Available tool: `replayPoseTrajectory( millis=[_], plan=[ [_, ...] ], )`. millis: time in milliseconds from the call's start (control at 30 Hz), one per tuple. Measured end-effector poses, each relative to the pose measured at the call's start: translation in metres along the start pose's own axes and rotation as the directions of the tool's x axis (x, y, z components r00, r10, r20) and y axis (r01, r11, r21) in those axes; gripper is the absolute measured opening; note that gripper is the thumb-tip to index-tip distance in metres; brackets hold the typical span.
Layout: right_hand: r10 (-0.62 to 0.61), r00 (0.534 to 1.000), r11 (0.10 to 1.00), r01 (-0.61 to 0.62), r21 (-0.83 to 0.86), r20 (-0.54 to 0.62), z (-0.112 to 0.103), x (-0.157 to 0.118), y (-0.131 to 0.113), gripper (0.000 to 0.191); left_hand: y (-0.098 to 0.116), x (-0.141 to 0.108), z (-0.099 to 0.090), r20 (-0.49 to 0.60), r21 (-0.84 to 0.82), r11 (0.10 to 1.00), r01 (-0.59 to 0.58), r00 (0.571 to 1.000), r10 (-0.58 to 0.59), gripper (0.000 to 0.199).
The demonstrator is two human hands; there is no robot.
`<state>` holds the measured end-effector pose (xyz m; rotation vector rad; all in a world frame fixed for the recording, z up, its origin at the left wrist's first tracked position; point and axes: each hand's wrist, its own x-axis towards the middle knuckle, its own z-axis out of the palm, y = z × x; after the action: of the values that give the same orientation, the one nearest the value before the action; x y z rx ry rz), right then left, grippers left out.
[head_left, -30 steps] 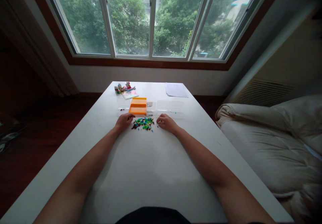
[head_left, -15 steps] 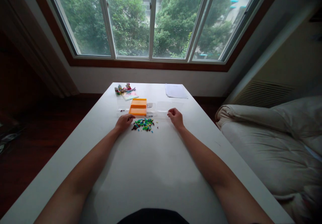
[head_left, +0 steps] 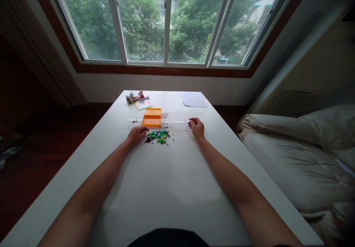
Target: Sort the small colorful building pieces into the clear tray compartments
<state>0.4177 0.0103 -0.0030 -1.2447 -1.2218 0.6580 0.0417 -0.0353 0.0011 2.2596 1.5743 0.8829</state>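
- My left hand rests on the white table, just beside the left edge of the pile of small coloured pieces; its fingers are bent, fingertips toward the pile. Whether they grip a piece, I cannot tell.
- My right hand is positioned at the near right part of the right clear tray. Its fingers are curled, thumb side inward; their exact gap and any piece between them are too small to tell.
- The pile, mostly green with blue, yellow and dark pieces, lies between my hands, on my side of the orange tray. A few loose pieces lie just right of it.
- The left clear tray, left of the orange tray, contains a few dark pieces.
- Small figures stand at the far left; paper sheets lie at the far right.
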Motion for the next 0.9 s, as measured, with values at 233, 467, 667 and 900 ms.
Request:
replayPoseTrajectory(
  millis=[233, 467, 667, 900],
  plan=[
    [-0.098, 0.982, 0.991, 0.112, -0.077, 0.162, 0.011, -0.018, -0.012, 0.027, 0.001, -0.001, -0.009, 0.104, -0.033, 0.999, -0.003, 0.995, 0.007, 0.025],
    [-0.144, 0.954, 0.975, 0.182, -0.130, 0.263, 0.019, -0.030, -0.018, 0.024, -0.002, -0.001, -0.013, 0.184, -0.093, 0.995, -0.046, 0.981, 0.063, 0.025],
    [-0.165, 0.933, 0.963, 0.223, -0.154, 0.319, 0.022, -0.033, -0.017, 0.023, 0.001, -0.001, -0.015, 0.210, -0.096, 0.994, -0.058, 0.975, 0.077, 0.025],
    [-0.181, 0.922, 0.957, 0.246, -0.154, 0.342, 0.024, -0.037, -0.018, 0.023, 0.003, 0.000, -0.015, 0.223, -0.087, 0.994, -0.071, 0.971, 0.088, 0.023]
  ],
)
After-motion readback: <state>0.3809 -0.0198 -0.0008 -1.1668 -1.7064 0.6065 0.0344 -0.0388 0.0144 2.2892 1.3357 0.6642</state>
